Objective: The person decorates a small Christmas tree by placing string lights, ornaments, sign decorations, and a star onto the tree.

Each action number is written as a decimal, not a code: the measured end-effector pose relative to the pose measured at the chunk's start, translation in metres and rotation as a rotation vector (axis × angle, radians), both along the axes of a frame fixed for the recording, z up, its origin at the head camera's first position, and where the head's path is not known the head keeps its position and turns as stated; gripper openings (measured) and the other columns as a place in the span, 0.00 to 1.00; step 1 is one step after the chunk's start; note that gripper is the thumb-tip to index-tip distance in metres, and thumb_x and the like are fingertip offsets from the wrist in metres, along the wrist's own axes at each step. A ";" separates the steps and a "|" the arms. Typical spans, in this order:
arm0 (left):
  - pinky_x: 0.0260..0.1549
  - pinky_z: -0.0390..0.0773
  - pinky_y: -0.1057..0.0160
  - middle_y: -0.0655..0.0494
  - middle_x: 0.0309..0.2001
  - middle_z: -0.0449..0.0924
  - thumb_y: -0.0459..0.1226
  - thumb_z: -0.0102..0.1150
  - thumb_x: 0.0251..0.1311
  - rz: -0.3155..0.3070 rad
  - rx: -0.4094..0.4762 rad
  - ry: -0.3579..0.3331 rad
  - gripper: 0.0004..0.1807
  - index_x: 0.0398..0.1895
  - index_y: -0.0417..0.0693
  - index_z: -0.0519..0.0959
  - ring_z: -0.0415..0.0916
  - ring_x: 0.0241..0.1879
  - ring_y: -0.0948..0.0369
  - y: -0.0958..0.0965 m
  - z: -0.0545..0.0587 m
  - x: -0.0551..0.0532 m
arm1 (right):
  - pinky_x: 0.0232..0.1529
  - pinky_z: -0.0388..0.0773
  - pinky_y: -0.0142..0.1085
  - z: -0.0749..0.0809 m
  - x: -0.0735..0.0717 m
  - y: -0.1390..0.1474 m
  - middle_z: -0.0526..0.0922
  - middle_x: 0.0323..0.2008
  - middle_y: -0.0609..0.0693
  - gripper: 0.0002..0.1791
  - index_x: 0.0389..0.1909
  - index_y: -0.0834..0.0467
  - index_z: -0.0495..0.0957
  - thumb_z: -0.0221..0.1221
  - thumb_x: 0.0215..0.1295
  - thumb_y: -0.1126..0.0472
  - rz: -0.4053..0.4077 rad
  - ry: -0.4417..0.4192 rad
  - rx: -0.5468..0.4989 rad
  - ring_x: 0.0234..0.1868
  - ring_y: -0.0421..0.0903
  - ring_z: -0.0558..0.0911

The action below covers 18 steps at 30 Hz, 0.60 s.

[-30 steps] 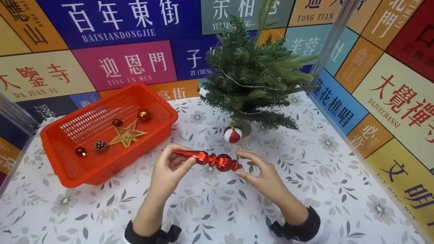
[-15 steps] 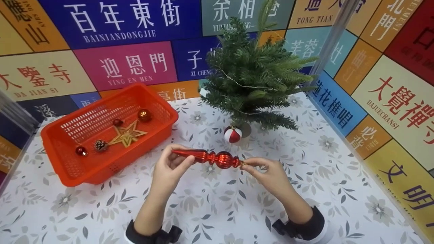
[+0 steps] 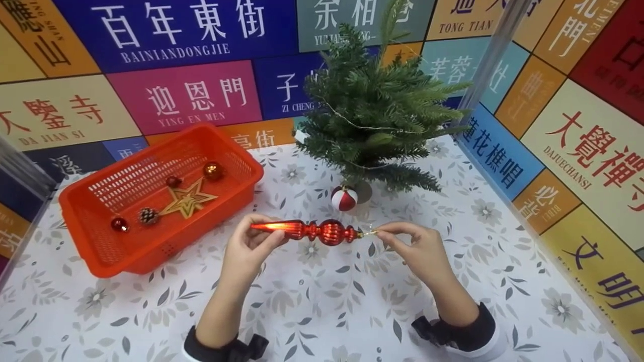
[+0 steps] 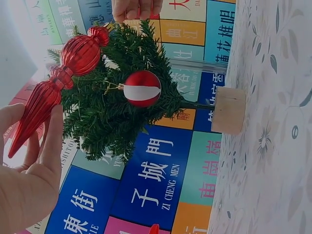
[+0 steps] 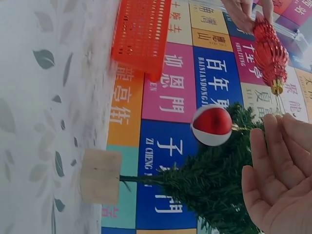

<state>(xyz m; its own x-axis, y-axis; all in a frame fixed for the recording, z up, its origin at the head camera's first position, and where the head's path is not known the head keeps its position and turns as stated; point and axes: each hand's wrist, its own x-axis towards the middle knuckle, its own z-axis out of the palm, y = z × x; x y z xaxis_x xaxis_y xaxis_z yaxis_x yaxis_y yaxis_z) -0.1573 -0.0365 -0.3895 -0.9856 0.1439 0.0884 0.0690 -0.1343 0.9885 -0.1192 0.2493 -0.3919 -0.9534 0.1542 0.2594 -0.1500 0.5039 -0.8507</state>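
A shiny red finial-shaped Christmas ornament [image 3: 329, 232] lies level in the air above the table. Its tapered end is held between the thumb and fingers of my left hand [image 3: 250, 246]. At the other end a gold cap carries a thin gold hanging loop [image 3: 370, 232]; my right hand [image 3: 420, 249] pinches this loop between thumb and fingertips. In the right wrist view the loop [image 5: 279, 105] runs taut from the cap to the fingertips. Beyond the hands stands a small Christmas tree [image 3: 377, 115] with a red and white ball [image 3: 344, 198] hanging from a low branch.
An orange-red plastic basket [image 3: 161, 251] stands on the left, holding a gold star [image 3: 188, 200], a pine cone [image 3: 148, 216] and several shiny balls. The tree has a wooden base [image 4: 229, 109]. Panels with Chinese lettering [image 3: 186, 95] wall the table's back and right.
My right hand has closed its fingertips on the ornament's gold loop and drawn it to the right, away from the cap. The left hand has stayed nearly in place, holding the ornament.
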 end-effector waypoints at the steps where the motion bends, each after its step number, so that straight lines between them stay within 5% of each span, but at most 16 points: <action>1: 0.44 0.83 0.64 0.49 0.40 0.77 0.28 0.64 0.56 -0.009 0.003 0.003 0.17 0.45 0.32 0.69 0.82 0.40 0.60 0.001 -0.001 0.000 | 0.40 0.76 0.25 0.001 0.000 0.001 0.88 0.34 0.47 0.04 0.33 0.54 0.87 0.68 0.57 0.61 -0.012 0.006 -0.002 0.35 0.32 0.82; 7: 0.40 0.82 0.67 0.49 0.39 0.79 0.28 0.66 0.55 -0.064 -0.095 0.014 0.16 0.44 0.33 0.73 0.82 0.39 0.60 0.007 -0.010 -0.003 | 0.46 0.74 0.24 0.006 0.003 0.006 0.87 0.33 0.42 0.03 0.34 0.59 0.86 0.66 0.58 0.66 -0.019 0.081 -0.039 0.39 0.30 0.81; 12: 0.40 0.81 0.69 0.48 0.39 0.83 0.35 0.70 0.54 -0.107 -0.313 0.077 0.15 0.42 0.39 0.77 0.82 0.40 0.58 0.015 -0.024 -0.006 | 0.47 0.74 0.23 0.008 0.005 0.007 0.86 0.32 0.39 0.03 0.33 0.61 0.85 0.65 0.59 0.68 0.010 0.148 -0.064 0.37 0.31 0.81; 18: 0.45 0.82 0.58 0.50 0.39 0.85 0.41 0.68 0.55 -0.186 -0.581 0.218 0.14 0.41 0.44 0.80 0.83 0.41 0.55 0.031 -0.044 -0.003 | 0.46 0.74 0.23 0.009 0.007 0.008 0.87 0.33 0.48 0.02 0.33 0.59 0.85 0.65 0.59 0.66 -0.005 0.141 -0.032 0.37 0.31 0.81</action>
<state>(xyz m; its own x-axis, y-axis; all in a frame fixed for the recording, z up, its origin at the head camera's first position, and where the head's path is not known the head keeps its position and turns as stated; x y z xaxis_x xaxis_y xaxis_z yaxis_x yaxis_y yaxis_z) -0.1606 -0.0056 -0.4339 -0.9079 0.3950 0.1399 0.3032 0.3889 0.8700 -0.1121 0.2574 -0.3826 -0.9069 0.1689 0.3859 -0.2673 0.4774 -0.8370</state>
